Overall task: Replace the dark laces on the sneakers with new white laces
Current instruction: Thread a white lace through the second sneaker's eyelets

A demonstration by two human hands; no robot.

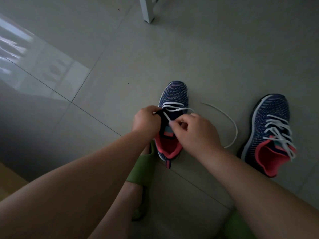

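Observation:
Two dark blue knit sneakers with pink linings stand on the tiled floor. The near sneaker (174,95) has a white lace (174,109) through its lowest eyelets only. My left hand (146,119) pinches the black eyelet edge on the sneaker's left side. My right hand (193,131) pinches one end of the white lace just above the tongue. The lace's other end (229,121) trails in a curve on the floor to the right. The second sneaker (272,131), at the right, is laced with white up to the top.
My feet in green slippers (143,171) rest on the floor below the near sneaker. A white furniture leg (146,11) stands at the far top. A wooden edge (8,180) shows at the lower left.

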